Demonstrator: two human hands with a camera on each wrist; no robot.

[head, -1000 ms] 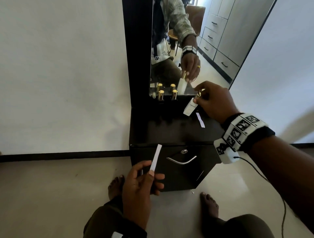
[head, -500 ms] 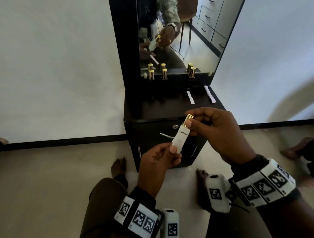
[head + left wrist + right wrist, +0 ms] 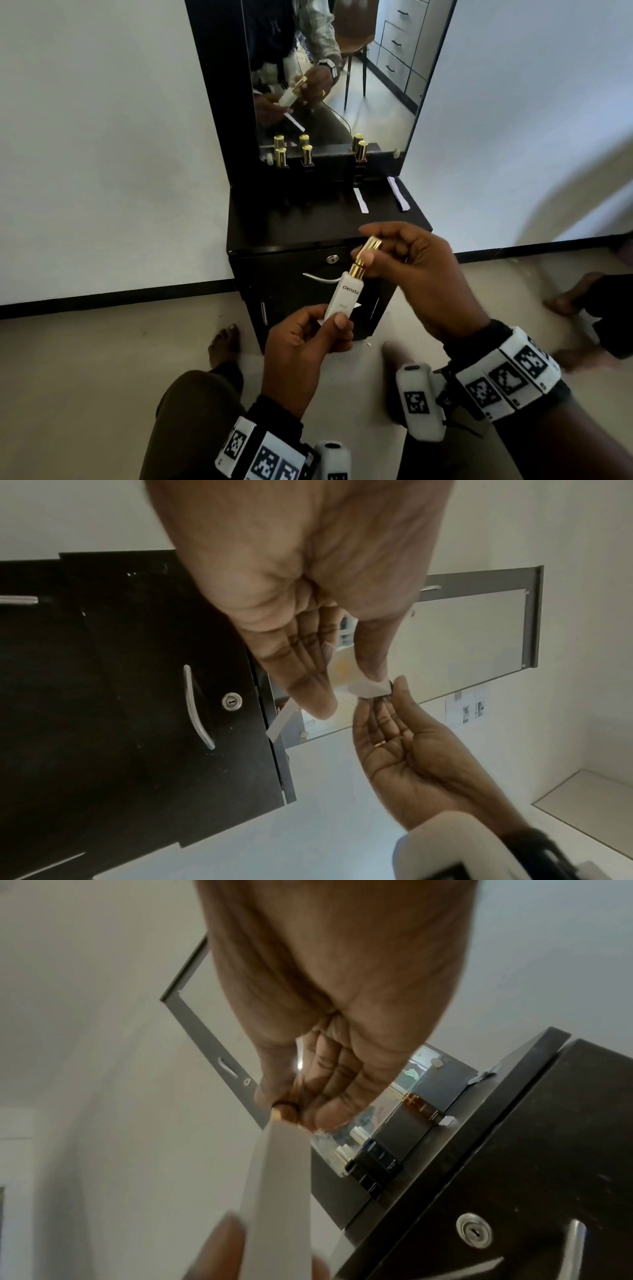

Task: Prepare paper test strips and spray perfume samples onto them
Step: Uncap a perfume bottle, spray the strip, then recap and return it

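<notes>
A white perfume bottle marked "clensta" tilts in front of the cabinet, gripped at its lower end by my left hand. A paper strip is held in the same hand behind the bottle; it shows as the paper strip in the left wrist view. My right hand pinches the gold cap, which stands a little above the bottle's gold neck. The right wrist view shows the bottle body and the pinched cap.
Two paper strips lie on the black cabinet top. Three dark bottles with gold caps stand against the mirror. My foot and another person's foot are on the floor.
My right hand brought the white bottle down from the cabinet top to my left hand, which took its base alongside the strip. The gold cap has since come up off the neck.
</notes>
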